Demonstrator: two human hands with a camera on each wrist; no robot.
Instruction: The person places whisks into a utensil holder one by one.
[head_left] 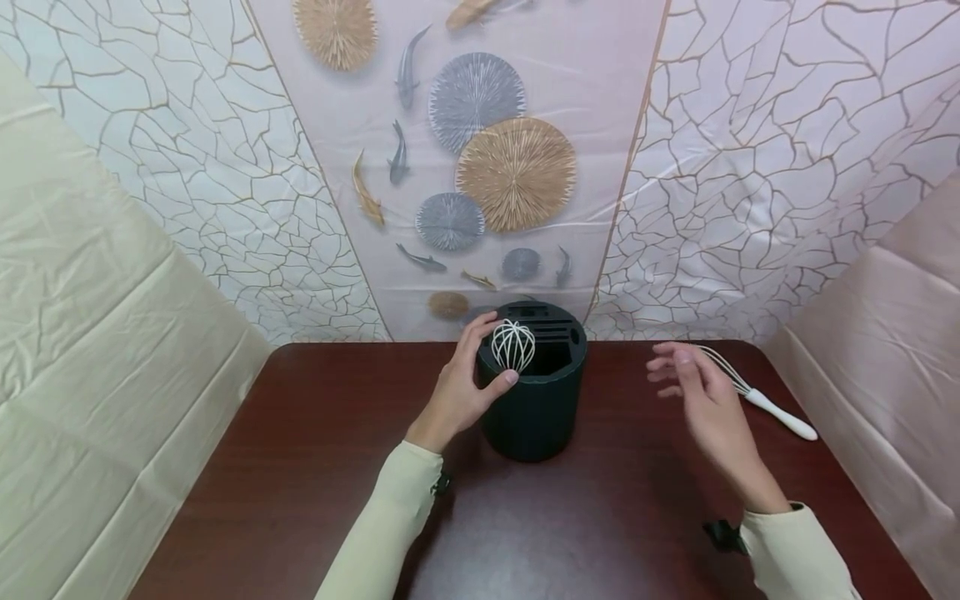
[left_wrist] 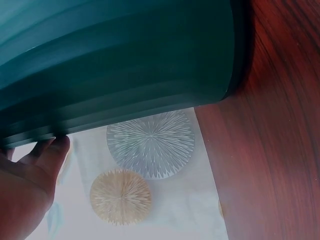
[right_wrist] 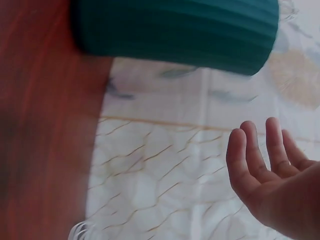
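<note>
A dark green ribbed utensil holder (head_left: 531,421) with a slotted top stands upright at the table's back middle. Out of its left part rises the white wire head of a whisk (head_left: 513,346); its handle is hidden inside. My left hand (head_left: 459,379) holds the holder's left side at the rim, thumb in front and fingers behind, around the whisk head. Its fingers (left_wrist: 52,155) press the holder's ribbed wall (left_wrist: 125,65) in the left wrist view. To the right, my right hand (head_left: 705,404) is raised with loosely bent fingers (right_wrist: 239,155) and nothing in it.
A second whisk (head_left: 780,414) with a white handle lies at the table's right back, its wires partly behind my right hand. The brown table (head_left: 315,467) ends at a patterned cloth backdrop (head_left: 480,275). Cloth walls (head_left: 97,350) slope up on both sides.
</note>
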